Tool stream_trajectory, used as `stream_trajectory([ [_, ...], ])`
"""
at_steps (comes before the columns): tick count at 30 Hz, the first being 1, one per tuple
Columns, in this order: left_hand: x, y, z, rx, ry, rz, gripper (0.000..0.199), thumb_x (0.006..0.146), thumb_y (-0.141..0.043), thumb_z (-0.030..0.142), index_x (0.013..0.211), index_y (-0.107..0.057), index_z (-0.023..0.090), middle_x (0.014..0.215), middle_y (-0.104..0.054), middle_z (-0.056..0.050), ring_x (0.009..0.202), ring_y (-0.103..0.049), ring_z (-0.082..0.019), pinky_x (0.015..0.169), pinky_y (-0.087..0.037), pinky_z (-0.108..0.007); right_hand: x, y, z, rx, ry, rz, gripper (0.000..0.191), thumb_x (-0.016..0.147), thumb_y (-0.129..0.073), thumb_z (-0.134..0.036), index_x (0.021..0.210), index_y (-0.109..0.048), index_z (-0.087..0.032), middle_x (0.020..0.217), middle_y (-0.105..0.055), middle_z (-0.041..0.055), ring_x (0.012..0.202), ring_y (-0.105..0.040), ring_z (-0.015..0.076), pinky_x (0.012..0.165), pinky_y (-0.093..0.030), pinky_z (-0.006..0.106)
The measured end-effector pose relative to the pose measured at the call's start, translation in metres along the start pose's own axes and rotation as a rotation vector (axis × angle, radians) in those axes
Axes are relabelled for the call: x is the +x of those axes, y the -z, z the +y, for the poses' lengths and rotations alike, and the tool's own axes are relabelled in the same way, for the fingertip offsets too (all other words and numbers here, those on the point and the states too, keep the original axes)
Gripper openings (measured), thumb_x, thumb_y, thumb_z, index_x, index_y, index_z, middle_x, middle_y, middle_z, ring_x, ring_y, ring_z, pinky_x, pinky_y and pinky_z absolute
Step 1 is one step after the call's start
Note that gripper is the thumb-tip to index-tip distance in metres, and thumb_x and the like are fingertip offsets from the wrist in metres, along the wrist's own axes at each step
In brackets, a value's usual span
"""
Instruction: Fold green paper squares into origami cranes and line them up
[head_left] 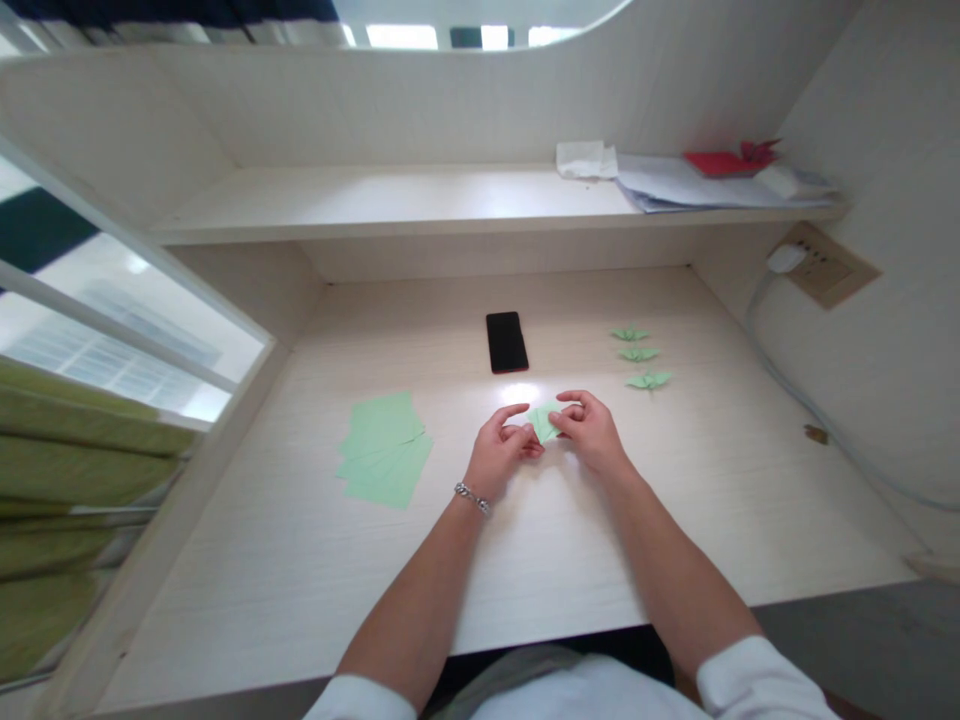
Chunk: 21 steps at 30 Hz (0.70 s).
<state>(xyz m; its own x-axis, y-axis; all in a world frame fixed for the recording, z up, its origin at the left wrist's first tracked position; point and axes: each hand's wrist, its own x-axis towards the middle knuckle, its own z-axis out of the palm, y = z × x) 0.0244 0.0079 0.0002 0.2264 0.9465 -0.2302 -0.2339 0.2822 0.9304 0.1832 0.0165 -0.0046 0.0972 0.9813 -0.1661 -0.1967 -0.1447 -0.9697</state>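
Between my two hands is a small folded piece of green paper point(543, 424), creased down its middle and held just over the desk. My left hand point(502, 447), with a chain bracelet at the wrist, pinches its left edge. The fingers of my right hand point(590, 432) are closed on its right side, covering part of it. Three folded green paper cranes point(638, 355) stand in a column to the right, beyond my right hand. A fanned stack of green paper sheets point(384, 452) lies on the desk to the left.
A black phone point(507, 342) lies flat beyond my hands. A shelf point(375, 200) crosses the back, bearing papers point(675, 186), a white tissue point(586, 160) and a red paper crane point(759, 151). On the right wall, a white plug point(786, 260) with a cable sits in a socket.
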Motion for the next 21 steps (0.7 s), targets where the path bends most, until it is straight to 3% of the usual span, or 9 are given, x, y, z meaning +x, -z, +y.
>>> stream_trajectory([
  [7, -0.002, -0.003, -0.001, 0.054, -0.029, -0.022, 0.061, 0.062, -0.078, 0.025, 0.114, -0.049, 0.014, 0.063, -0.066, 0.001, 0.059, -0.066, -0.017, 0.062, -0.054, -0.03, -0.004, -0.002, -0.004, -0.023, -0.013, 0.015, 0.046, 0.06, -0.078, -0.035, 0.098, -0.056, -0.019, 0.063, -0.062, -0.0046, 0.056, -0.06, 0.013, 0.058, -0.052, 0.027],
  [14, -0.001, 0.001, 0.0, 0.048, 0.002, -0.021, 0.051, 0.059, -0.079, 0.026, 0.103, -0.056, 0.015, 0.059, -0.062, 0.003, 0.056, -0.064, -0.017, 0.06, -0.053, -0.03, -0.005, -0.002, -0.006, -0.081, 0.023, -0.048, 0.042, 0.065, -0.074, -0.036, 0.099, -0.056, -0.019, 0.064, -0.065, -0.0023, 0.058, -0.063, 0.0157, 0.06, -0.053, 0.03],
  [17, 0.004, 0.005, -0.003, 0.028, 0.012, 0.03, 0.036, 0.065, -0.076, 0.036, 0.089, -0.064, 0.013, 0.069, -0.066, -0.003, 0.061, -0.063, -0.015, 0.059, -0.052, -0.028, -0.007, -0.003, -0.007, -0.172, 0.033, -0.079, 0.039, 0.066, -0.073, -0.035, 0.098, -0.057, -0.019, 0.063, -0.065, -0.0022, 0.056, -0.061, 0.0151, 0.056, -0.05, 0.027],
  [21, 0.008, 0.008, -0.007, 0.111, -0.049, 0.092, 0.027, 0.065, -0.076, 0.037, 0.071, -0.067, 0.013, 0.064, -0.064, -0.003, 0.058, -0.058, -0.012, 0.055, -0.047, -0.023, -0.009, -0.006, -0.007, -0.21, 0.035, -0.13, 0.038, 0.068, -0.071, -0.034, 0.101, -0.059, -0.019, 0.063, -0.065, -0.0021, 0.056, -0.06, 0.0143, 0.055, -0.047, 0.025],
])
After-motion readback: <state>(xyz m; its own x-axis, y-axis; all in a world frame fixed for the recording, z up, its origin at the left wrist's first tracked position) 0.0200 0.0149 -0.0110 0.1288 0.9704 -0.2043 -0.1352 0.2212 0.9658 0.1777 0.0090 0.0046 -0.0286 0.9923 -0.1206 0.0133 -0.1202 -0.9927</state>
